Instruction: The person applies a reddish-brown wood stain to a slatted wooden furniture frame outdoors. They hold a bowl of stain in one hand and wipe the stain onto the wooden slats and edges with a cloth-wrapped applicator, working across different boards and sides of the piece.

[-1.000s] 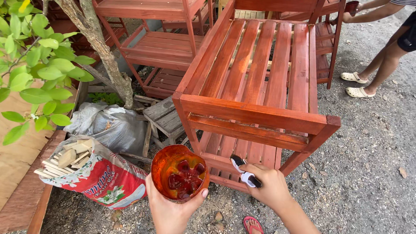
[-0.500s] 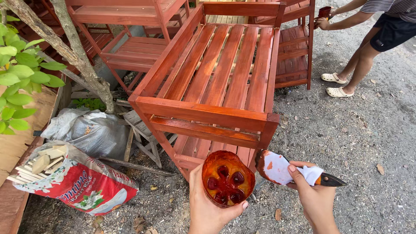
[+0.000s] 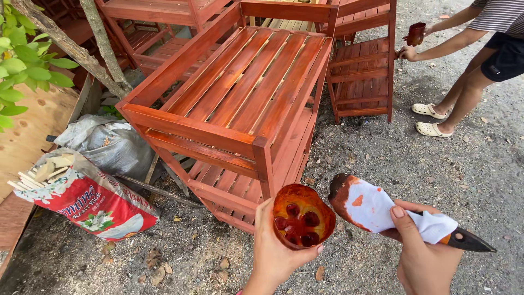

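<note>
My left hand (image 3: 273,252) holds a cut-off plastic cup (image 3: 303,216) with red-brown stain in its bottom. My right hand (image 3: 423,254) grips a paintbrush (image 3: 371,206) wrapped in a white cloth smeared with the same stain; the brush's dark handle tip (image 3: 472,241) sticks out to the right. Both hands hover above gravel, just in front of the near right corner of a slatted wooden rack (image 3: 245,98) coloured orange-red.
More stained racks (image 3: 363,76) stand behind. Another person at the top right holds a dark cup (image 3: 416,33) next to a rack. A red and white sack of wood scraps (image 3: 90,199), a grey bag (image 3: 112,145), a tree trunk (image 3: 82,54) and plywood lie at left.
My view and both hands have shifted right along the rack, from its front toward its right corner. My right hand now holds the brush out level with the cloth in full view.
</note>
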